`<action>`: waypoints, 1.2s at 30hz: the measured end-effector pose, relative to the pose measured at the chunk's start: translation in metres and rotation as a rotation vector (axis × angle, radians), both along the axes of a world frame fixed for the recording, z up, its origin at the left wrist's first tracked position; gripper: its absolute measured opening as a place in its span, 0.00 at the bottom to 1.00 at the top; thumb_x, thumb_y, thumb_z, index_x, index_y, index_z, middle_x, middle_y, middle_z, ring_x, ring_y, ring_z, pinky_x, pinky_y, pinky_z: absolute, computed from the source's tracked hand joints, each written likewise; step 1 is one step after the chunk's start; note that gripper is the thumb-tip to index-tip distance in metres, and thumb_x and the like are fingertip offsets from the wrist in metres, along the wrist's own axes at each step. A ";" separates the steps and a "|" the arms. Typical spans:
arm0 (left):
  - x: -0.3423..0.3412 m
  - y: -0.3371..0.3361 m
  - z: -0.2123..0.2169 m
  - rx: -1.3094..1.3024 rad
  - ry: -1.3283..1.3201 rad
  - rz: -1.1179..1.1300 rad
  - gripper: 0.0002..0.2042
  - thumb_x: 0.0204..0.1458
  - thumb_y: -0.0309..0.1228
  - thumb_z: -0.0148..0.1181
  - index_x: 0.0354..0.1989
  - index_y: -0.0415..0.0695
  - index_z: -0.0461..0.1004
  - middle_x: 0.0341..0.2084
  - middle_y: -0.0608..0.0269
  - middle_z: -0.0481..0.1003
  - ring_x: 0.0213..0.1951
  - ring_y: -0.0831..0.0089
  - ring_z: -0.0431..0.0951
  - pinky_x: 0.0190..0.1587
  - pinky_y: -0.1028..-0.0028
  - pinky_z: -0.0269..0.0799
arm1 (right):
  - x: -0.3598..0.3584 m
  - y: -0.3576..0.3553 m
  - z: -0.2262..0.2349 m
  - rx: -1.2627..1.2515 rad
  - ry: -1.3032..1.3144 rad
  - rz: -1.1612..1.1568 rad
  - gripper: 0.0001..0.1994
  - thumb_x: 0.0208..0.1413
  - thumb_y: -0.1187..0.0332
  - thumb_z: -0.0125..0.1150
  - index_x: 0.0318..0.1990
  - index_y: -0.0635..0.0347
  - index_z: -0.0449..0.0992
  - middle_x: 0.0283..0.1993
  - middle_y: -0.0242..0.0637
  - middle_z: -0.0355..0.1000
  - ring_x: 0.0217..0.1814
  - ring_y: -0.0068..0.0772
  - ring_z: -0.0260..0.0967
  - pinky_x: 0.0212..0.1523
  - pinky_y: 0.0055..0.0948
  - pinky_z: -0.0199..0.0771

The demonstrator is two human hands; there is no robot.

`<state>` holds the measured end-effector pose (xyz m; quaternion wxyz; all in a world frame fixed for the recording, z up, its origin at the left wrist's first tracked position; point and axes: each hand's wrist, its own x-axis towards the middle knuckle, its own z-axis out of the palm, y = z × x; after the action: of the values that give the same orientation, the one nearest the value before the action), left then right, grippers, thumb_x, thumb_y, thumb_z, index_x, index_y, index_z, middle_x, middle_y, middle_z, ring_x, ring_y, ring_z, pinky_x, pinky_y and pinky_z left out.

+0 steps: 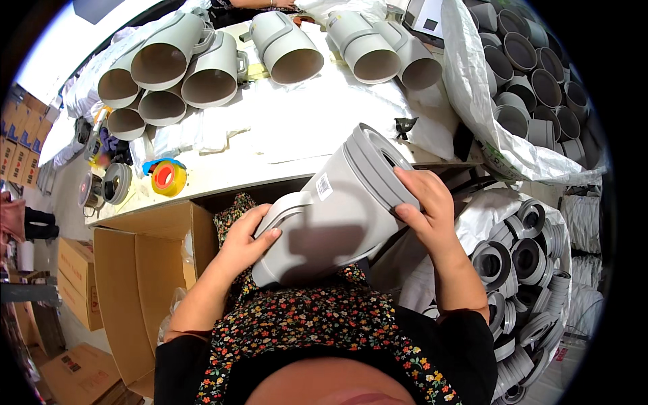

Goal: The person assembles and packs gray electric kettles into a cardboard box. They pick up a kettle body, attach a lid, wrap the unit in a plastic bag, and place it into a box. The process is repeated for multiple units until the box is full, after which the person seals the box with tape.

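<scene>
Grey plastic-looking mug in both hands, a few spots where it could go sideways

So the big grey mug (331, 223) is dead centre, held up over the floral apron (304, 314) at the near edge of the surface (283, 128). It's tipped well over: lid (378, 165) toward 1 o'clock, base toward 7. Left hand (244, 237) is gripping around the handle (287, 208) side low down, thumb against the body. Right hand (430, 206) is curled onto the lid, fingertips on top and thumb at its edge.

What would worry me: I can't tell if that lid is fully seated. If it isn't, a twist or tug from the right hand could pop it off, and most of the weight would land on the left. The left's hold is way down by the base, so I reckon the mug could swing down into the lap. Squeezing too hard near the barcode sticker (324, 187) might scuff it too, if fingers drift there.

Around it: open mugs (182, 74) piled toward 11 o'clock, mouths facing this way. They look like they could roll if something knocks the bottom ones. Yellow tape roll (169, 178) sits near the edge at 9 to 10, so a stray left elbow might sweep it into the open cardboard box (145, 263) below. Sack of loose lids (516, 260) at 4 o'clock, close to the right forearm; a snag there could jog the grip.
</scene>
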<state>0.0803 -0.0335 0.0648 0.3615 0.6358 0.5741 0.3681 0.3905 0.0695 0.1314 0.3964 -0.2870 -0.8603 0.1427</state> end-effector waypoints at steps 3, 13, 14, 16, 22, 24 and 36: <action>0.012 -0.020 0.007 0.102 0.222 -0.085 0.21 0.46 0.34 0.60 0.48 0.39 0.66 0.41 0.47 0.71 0.45 0.54 0.72 0.46 0.64 0.67 | -0.009 -0.001 0.002 -0.040 -0.077 -0.074 0.22 0.43 0.62 0.62 0.47 0.62 0.73 0.38 0.43 0.71 0.37 0.42 0.68 0.39 0.32 0.67; -0.007 -0.025 0.012 -0.129 -0.019 -0.075 0.19 0.42 0.29 0.63 0.44 0.41 0.67 0.35 0.58 0.73 0.39 0.68 0.74 0.41 0.74 0.68 | -0.015 0.026 0.012 0.049 -0.015 0.264 0.20 0.46 0.62 0.58 0.45 0.65 0.73 0.39 0.44 0.72 0.38 0.44 0.68 0.41 0.34 0.66; -0.010 -0.028 0.012 -0.073 0.014 -0.095 0.19 0.42 0.29 0.63 0.44 0.41 0.67 0.36 0.57 0.73 0.40 0.66 0.73 0.43 0.73 0.68 | -0.017 0.028 0.014 0.021 -0.030 0.301 0.20 0.47 0.61 0.57 0.45 0.65 0.74 0.39 0.44 0.72 0.39 0.44 0.68 0.41 0.34 0.66; -0.010 -0.027 0.014 0.107 0.093 -0.146 0.19 0.41 0.28 0.63 0.43 0.40 0.67 0.39 0.56 0.71 0.43 0.63 0.72 0.45 0.70 0.67 | -0.010 0.039 0.026 -0.103 -0.090 0.384 0.20 0.50 0.57 0.53 0.45 0.63 0.74 0.40 0.44 0.72 0.42 0.43 0.68 0.44 0.34 0.65; 0.010 -0.026 0.019 0.335 0.209 -0.259 0.19 0.36 0.25 0.63 0.39 0.39 0.67 0.51 0.51 0.67 0.48 0.53 0.68 0.50 0.63 0.64 | -0.032 0.110 0.033 -0.705 0.159 0.188 0.28 0.61 0.49 0.34 0.39 0.67 0.73 0.37 0.40 0.73 0.42 0.31 0.68 0.48 0.30 0.64; 0.017 -0.024 0.018 0.355 0.241 -0.298 0.18 0.36 0.26 0.63 0.38 0.39 0.68 0.51 0.50 0.67 0.48 0.54 0.69 0.50 0.64 0.62 | -0.061 0.096 -0.019 -0.979 -0.034 0.206 0.27 0.61 0.48 0.36 0.36 0.65 0.74 0.35 0.39 0.73 0.40 0.29 0.68 0.45 0.28 0.65; -0.047 0.005 -0.022 0.058 -0.109 0.019 0.19 0.46 0.30 0.61 0.46 0.36 0.70 0.48 0.57 0.67 0.48 0.70 0.69 0.48 0.73 0.66 | -0.023 0.055 -0.005 -0.310 -0.036 0.232 0.25 0.62 0.51 0.38 0.53 0.62 0.68 0.53 0.43 0.67 0.57 0.37 0.62 0.59 0.32 0.56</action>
<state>0.0337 -0.0284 0.0428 0.3702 0.6195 0.5487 0.4222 0.3671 0.1249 0.1264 0.3129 -0.2459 -0.8623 0.3130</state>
